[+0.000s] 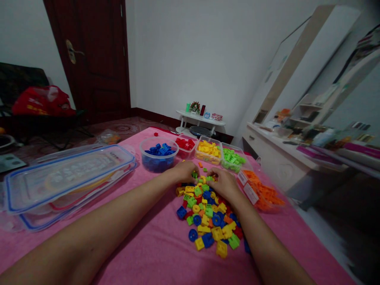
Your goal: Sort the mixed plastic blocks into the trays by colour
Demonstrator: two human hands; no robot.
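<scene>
A loose heap of mixed toy building blocks (209, 211) in yellow, blue, green, red and orange lies on the pink cloth in front of me. My left hand (186, 172) is at the heap's far left edge, fingers curled around a green block (194, 174). Opposite it, my right hand (223, 181) reaches in from the right, its thumb and fingers closed on another green block (209, 179). Both hands touch the far end of the heap, and their fingertips are partly hidden among the pieces.
Beyond the hands stand clear containers of blue (159, 164), red (186, 146), yellow (208, 150) and green blocks (233, 159). An orange-filled box (261, 192) is at the right. Stacked blue-rimmed lids (71, 174) lie left. A dresser (273, 146) stands beyond the cloth's right side.
</scene>
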